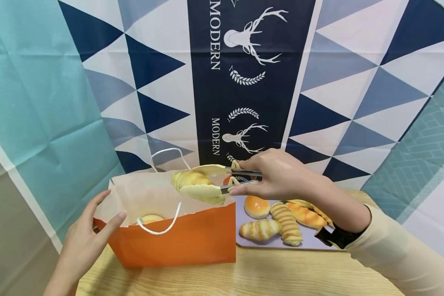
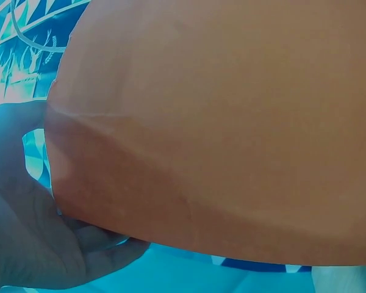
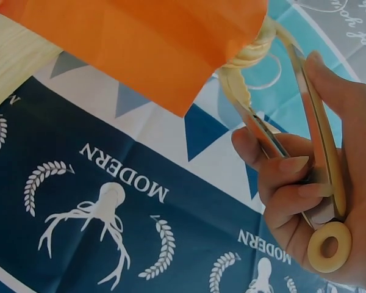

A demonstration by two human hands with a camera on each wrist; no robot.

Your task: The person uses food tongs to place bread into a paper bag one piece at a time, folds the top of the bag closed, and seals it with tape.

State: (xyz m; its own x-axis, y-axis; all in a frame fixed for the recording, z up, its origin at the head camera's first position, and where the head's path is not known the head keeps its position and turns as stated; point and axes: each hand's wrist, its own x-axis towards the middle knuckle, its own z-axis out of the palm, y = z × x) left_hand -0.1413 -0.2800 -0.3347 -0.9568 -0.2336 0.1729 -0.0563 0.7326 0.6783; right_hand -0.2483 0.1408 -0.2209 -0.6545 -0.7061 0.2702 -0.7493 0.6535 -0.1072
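The bag (image 1: 181, 240) looks matt paper, the tong arms (image 1: 246, 172) shiny metal, the bun (image 1: 257, 206) glossy.

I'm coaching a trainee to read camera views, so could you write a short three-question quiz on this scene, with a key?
1. What tool does the right hand hold, and what is between its tips?

2. True or false: the round glossy bun lies on the purple tray.

3. Where does the left hand touch the orange bag?
A) At a white handle
B) Along its base
C) At its upper edge

Key:
1. Tongs, with a yellow bread piece between the tips.
2. True.
3. C.
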